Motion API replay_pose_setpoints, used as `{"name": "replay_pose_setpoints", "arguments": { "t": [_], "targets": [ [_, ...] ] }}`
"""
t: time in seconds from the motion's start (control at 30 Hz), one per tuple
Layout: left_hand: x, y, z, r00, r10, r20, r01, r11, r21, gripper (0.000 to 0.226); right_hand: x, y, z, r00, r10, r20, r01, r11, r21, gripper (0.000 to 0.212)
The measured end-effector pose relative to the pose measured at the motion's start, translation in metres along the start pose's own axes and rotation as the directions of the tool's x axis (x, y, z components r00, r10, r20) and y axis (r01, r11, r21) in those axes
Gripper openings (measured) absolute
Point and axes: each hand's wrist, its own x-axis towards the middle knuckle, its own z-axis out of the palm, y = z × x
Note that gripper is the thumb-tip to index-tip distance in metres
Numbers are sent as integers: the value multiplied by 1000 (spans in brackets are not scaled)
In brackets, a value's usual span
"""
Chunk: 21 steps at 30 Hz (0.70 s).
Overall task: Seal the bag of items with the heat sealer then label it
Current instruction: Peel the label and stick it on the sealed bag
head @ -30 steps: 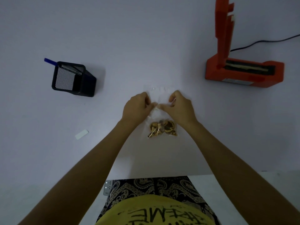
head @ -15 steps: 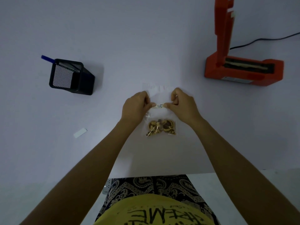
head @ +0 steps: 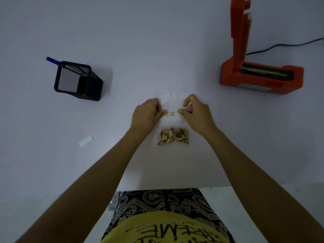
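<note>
- Clear bag lies flat on white bench, centre, just ahead of the person's torso. Plastic nearly invisible vs bench; top edge shows as faint crinkled line beyond the hands.
- Items bunched in near end of bag: small gold/brown pieces, too small to ID.
- Label: small white strip w/ dark print, sits across bag's upper part, between the two hands.
- Left hand: fingers curled, thumb + forefinger tips pressed together on label's left end.
- Right hand: same pose mirrored, thumb + forefinger pinching/pressing label's right end. Can't tell if label is already stuck down or just held over the plastic.
- Both forearms bare, reach in from bottom corners.
- Heat sealer: orange, far right of bench, well apart from bag. Arm raised upright, sealing strip exposed along base. Black cord runs off right edge.
- Black mesh pen holder far left, tilted in view, blue pen sticking out.
- Small white paper strip loose on bench, left of left forearm, near front.
</note>
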Motion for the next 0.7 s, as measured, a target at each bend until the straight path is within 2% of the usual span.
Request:
{"name": "replay_pose_setpoints", "arguments": {
  "t": [0.07, 0.13, 0.2, 0.27, 0.3, 0.37, 0.47, 0.57, 0.7],
  "targets": [
    [-5, 0, 1, 998, 35, -50, -32, 998, 55, 27, -9, 2, -3, 996, -84, -33, 84, 996, 1, 8],
    [-14, -4, 1, 979, 124, -160, -105, 987, 126, 22, -20, 6, -4, 967, -244, -74, 239, 969, -65, 20],
    [-24, -14, 3, 929, 297, -222, -249, 943, 221, 17, -27, 9, -3, 902, -425, -69, 405, 892, -203, 29],
    [-33, -27, 6, 862, 489, -135, -430, 845, 317, 28, -31, 11, -1, 840, -540, 55, 521, 773, -362, 39],
    [-35, -32, 8, 830, 555, -45, -505, 784, 361, 34, -31, 12, 1, 819, -558, 133, 555, 712, -430, 42],
    [-37, -40, 9, 796, 596, 106, -582, 705, 405, 44, -31, 15, 4, 806, -536, 253, 582, 638, -504, 48],
    [-35, -43, 8, 811, 536, 234, -583, 704, 406, 55, -29, 20, 8, 820, -449, 355, 572, 618, -539, 59],
    [-34, -45, 5, 822, 499, 273, -569, 723, 392, 57, -26, 25, 5, 816, -416, 402, 578, 566, -588, 66],
    [-33, -48, 1, 818, 506, 275, -575, 729, 371, 53, -21, 32, -7, 808, -394, 437, 588, 511, -627, 63]
  ]
}}
